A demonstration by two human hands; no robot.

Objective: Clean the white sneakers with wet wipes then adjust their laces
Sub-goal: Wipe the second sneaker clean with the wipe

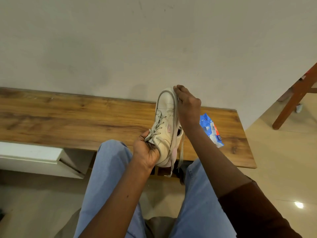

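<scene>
A white sneaker (165,124) with grey laces is held up over the wooden bench (77,121), toe pointing away from me. My left hand (147,152) grips it at the heel end, fingers inside the opening by the tongue. My right hand (186,102) presses its fingertips against the sole edge at the toe, with a small white bit of wet wipe (174,89) showing under them. Behind the held shoe, a second sneaker (180,134) is mostly hidden; only its dark opening and a dangling lace show. A blue wet wipes pack (211,130) lies on the bench to the right.
The bench runs along a plain wall. Under it at the left stands a white drawer unit (34,157). A wooden leg of other furniture (295,98) stands on the tiled floor at the right. My knees in blue jeans are below the bench's front edge.
</scene>
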